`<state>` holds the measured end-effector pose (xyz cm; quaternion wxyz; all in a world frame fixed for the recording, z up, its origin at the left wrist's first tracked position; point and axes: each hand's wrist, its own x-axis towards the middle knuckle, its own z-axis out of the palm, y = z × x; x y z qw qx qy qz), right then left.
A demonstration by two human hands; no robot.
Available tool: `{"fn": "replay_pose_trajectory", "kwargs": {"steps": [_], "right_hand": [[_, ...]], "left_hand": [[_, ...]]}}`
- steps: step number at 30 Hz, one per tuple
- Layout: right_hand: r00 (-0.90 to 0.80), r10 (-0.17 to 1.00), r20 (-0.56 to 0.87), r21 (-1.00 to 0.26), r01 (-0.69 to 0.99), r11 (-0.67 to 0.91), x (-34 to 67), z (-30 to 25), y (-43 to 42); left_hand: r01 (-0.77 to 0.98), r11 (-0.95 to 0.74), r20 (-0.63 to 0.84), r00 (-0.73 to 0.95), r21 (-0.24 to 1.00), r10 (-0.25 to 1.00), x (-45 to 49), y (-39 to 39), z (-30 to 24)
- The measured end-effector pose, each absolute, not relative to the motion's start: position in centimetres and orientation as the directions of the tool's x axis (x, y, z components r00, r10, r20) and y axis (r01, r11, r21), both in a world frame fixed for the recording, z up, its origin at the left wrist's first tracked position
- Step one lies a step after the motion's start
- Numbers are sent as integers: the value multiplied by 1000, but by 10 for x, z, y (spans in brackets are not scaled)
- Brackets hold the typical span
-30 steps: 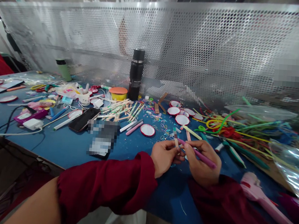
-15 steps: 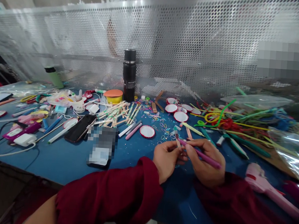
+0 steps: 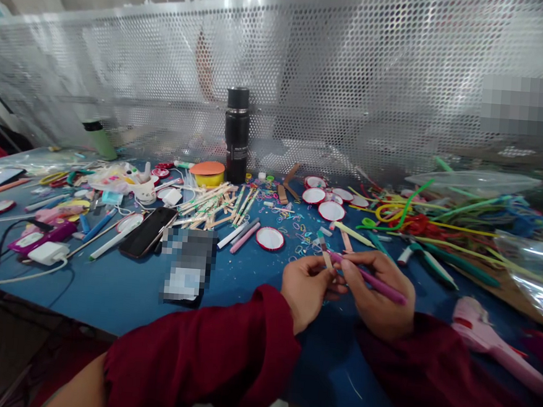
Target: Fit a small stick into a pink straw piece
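While both red sleeves [image 3: 224,343] reach in over the near edge of the blue table [image 3: 107,285], the left hand [image 3: 309,290] holds a small stick [image 3: 326,258] in a narrow pinch, and the right hand [image 3: 380,301] is closed around a pink pen [image 3: 377,284]. The pen's tip meets the stick just above the table, near the middle of its near edge. Toward the near right corner lies a pink glue gun [image 3: 480,335]. Left of the hands, a black phone [image 3: 148,232] lies flat, and a white charger [image 3: 47,253] sits near the left edge with its cable trailing off. Just beyond the hands a red-rimmed white disc [image 3: 269,239] lies among loose rubber bands [image 3: 300,233]. Farther back, a stick pile [image 3: 216,203] spreads across the middle, and pipe cleaners [image 3: 437,224] tangle along the right side. At the far edge a black flask [image 3: 236,136] stands upright beside an orange-lidded tub [image 3: 208,174], in front of a perforated metal screen [image 3: 354,79].
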<state>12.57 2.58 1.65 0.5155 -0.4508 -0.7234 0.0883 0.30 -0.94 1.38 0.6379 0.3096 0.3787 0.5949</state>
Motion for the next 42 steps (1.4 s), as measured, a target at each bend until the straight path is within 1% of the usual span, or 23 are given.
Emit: {"fn": "replay_pose_trajectory", "kwargs": {"steps": [3, 10, 16, 22, 28, 31, 37, 42], "right_hand": [[-39, 734, 678, -581, 583, 568, 126, 16, 27], [-44, 713, 699, -554, 598, 579, 127, 16, 28], [-65, 729, 681, -592, 537, 601, 125, 18, 26], [-48, 723, 690, -573, 574, 585, 125, 17, 27], [-83, 727, 681, -576, 553, 602, 126, 14, 29], [-73, 726, 683, -568, 572, 592, 127, 14, 30], [-54, 736, 675, -594, 551, 586, 125, 16, 29], [-52, 711, 701, -567, 564, 600, 124, 18, 28]], "left_hand": [[-522, 103, -115, 10, 847, 993, 3, -9, 14], [-522, 112, -126, 8, 845, 992, 2, -9, 16], [-518, 108, -124, 3, 849, 992, 2, -9, 15], [-515, 112, -124, 12, 850, 992, 2, -9, 16], [-516, 98, -118, -5, 851, 993, 3, -8, 15], [-523, 112, -136, -8, 845, 991, 3, -8, 16], [-523, 105, -132, -16, 846, 991, 3, -9, 18], [-524, 106, -132, -11, 845, 991, 2, -8, 18]]}}
